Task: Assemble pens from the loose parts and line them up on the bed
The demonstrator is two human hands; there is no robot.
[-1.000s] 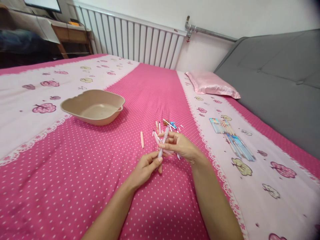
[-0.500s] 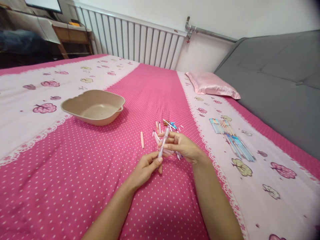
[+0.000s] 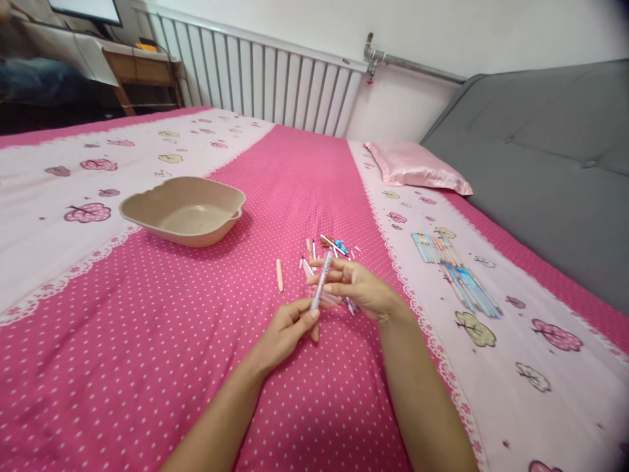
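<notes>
A slim, pale lilac pen [image 3: 322,280] slants upward between my hands, with small markings near its upper end. My left hand [image 3: 289,328] is closed on its lower end, thumb over fingers. Around its middle and upper part, my right hand [image 3: 362,288] is closed, thumb on the near side and fingers behind. Just beyond the hands lies a loose pile of pen parts [image 3: 314,249], thin white refills and small blue and brown pieces [image 3: 340,246], partly hidden by my right hand. A pale pink pen barrel [image 3: 280,275] rests by itself left of the pile.
A beige plastic basin [image 3: 196,226] stands on the bed at left. Two groups of pens, one upper [image 3: 434,249] and one lower [image 3: 472,290], lie at right. Farther back are a pink pillow [image 3: 417,165], a grey headboard [image 3: 540,144] and a white radiator [image 3: 265,75].
The pen has turned slightly about its length, so different markings face me. Both hands stay in almost the same place.
</notes>
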